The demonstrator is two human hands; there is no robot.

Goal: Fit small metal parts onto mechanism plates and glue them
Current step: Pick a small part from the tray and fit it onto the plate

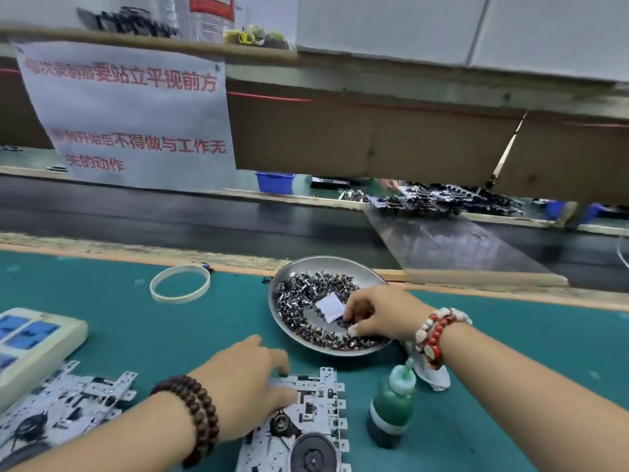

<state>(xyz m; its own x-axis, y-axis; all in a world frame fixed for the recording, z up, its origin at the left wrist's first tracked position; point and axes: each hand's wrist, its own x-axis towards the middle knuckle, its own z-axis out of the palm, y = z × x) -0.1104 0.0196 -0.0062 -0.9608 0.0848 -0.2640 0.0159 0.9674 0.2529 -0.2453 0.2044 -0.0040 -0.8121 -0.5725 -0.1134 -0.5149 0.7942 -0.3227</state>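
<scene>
Plates: two groups; one mechanism plate (316, 413) under the left hand (248, 386), a plate pile (64, 403) far left on the green counter (136, 328).
Plate look: silvery stamped metal, tabbed edges, black round wheel.
Left fingers: spread flat, pressing the plate.
Right hand (381, 315): fingers curled, picking among small metal parts (306, 291) in one steel dish (371, 277).
Glue bottle (391, 403): one, green, upright beside the plate.
Writing: red Chinese characters on a hanging sign (129, 114).
</scene>
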